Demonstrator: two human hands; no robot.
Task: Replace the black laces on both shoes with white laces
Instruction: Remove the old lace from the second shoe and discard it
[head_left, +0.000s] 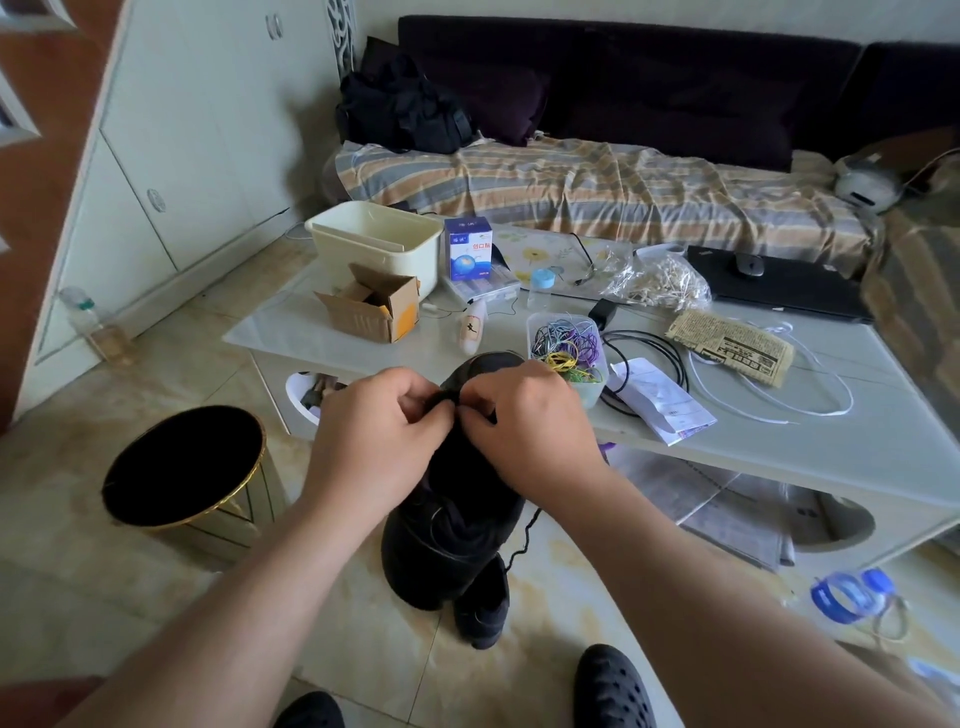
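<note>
The person holds a black shoe (457, 499) up in front of the body, above the floor and just before the near edge of the bench (779, 431), with the toe pointing away so that the lacing faces upward toward the eyes. Both hands meet over the upper part of the lacing. The left hand (374, 431) has its fingers (421, 410) curled and pressed together on the black lace at that spot; the right hand (524, 421) pinches the same area from the other side, fingertips closed on the dark material. This two-sided grip probably steadies the eyelet row while the lace is worked loose. A free end of the black lace (524, 535) hangs below the shoe on the right side, which suggests that removal is under way. A second black shoe (483, 608) stands on the floor directly beneath. The white lace (800, 410) lies in loose loops on the bench, well apart from the hands, ready for threading. Judged from this, the first shoe is not yet stripped.
</note>
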